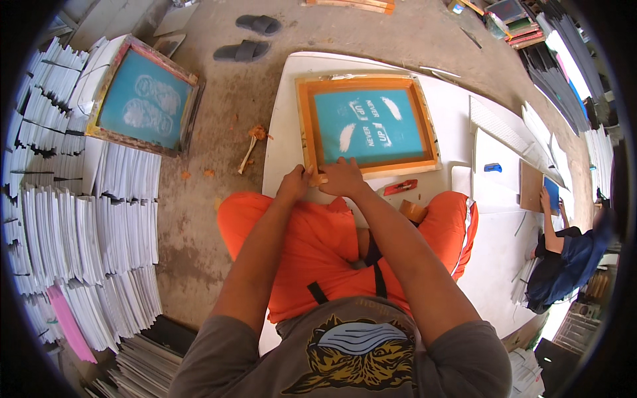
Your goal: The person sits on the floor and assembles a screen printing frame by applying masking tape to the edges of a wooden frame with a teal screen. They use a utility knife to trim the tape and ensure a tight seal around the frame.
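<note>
left fingers curled, right fingers laid over a rectangular wooden frame, grips unclear, small brown strip between, teal mesh, smooth white surface beneath

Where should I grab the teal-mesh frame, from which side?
Probably by the left bar and right bar of the wooden frame, from both sides: it lies flat, its bars border the mesh, and those sides look mostly unobstructed.

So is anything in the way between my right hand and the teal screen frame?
Nothing visible: your right hand is at the near edge of the screen frame. The red cutter and brown tape roll lie to the hand's right.
</note>
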Motion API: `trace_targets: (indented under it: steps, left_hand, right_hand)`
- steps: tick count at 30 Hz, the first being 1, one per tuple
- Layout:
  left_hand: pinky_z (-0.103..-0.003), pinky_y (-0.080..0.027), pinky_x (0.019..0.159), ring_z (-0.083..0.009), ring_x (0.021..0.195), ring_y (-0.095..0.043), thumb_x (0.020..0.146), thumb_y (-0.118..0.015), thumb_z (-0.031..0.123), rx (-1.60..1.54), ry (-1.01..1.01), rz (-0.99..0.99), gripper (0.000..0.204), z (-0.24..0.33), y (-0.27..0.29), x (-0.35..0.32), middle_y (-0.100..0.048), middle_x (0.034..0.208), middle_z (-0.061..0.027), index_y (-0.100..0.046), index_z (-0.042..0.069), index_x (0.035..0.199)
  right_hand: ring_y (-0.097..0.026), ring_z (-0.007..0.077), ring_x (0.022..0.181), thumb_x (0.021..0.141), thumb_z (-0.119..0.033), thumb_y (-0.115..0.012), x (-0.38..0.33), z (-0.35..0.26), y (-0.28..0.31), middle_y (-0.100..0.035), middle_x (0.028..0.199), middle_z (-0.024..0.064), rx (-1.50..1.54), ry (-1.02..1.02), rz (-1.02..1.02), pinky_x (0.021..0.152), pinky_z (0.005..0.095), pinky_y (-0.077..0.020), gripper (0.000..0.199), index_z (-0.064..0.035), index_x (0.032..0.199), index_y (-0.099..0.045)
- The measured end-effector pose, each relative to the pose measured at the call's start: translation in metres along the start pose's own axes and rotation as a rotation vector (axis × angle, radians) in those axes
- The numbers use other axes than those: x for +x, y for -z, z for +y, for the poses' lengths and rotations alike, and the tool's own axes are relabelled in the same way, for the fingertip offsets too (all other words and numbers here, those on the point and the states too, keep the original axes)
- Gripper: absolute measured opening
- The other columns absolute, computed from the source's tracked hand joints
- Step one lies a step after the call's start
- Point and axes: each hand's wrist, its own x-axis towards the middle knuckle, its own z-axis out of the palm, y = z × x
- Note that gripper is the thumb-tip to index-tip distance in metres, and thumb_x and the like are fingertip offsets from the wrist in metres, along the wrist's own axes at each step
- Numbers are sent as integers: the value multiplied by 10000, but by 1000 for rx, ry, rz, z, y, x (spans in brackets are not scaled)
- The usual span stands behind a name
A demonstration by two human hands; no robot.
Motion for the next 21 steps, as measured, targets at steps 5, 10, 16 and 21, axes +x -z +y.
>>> trace_targets:
  steps: [5,10,16,21]
  left_hand:
    - [-502,-534,843,-465,977,-697,1077,-482,562,13,18,-83,579,11,6,-7,-708,998,-296,-583,-7,1112]
    - [-545,-524,883,-505,1066,-668,1077,-469,568,40,78,-162,562,28,15,-14,-706,1092,-314,-562,21,1162]
    - [-541,-519,865,-506,1031,-669,1079,-482,555,-5,53,-148,546,21,10,-11,-703,1045,-312,-553,15,1119]
    - [-489,-527,815,-446,909,-678,1093,-478,532,-65,48,-182,530,14,12,-8,-684,946,-286,-538,6,1087]
  right_hand:
    - [-500,323,1369,896,-433,-675,-27,-3,-36,-607,1449,89,-123,55,352,1181,614,-301,568,-156,1391,-661]
    - [-353,343,1527,976,-478,-635,-59,8,-73,-448,1625,97,-223,171,533,1219,630,-247,569,-157,1446,-620]
    - [-292,312,1571,996,-501,-604,-69,15,-50,-394,1667,82,-252,256,411,1254,604,-212,694,-160,1582,-456]
    - [-263,258,1584,1015,-560,-531,-52,5,-63,-368,1681,84,-120,332,357,1282,563,-189,761,-97,1604,-398]
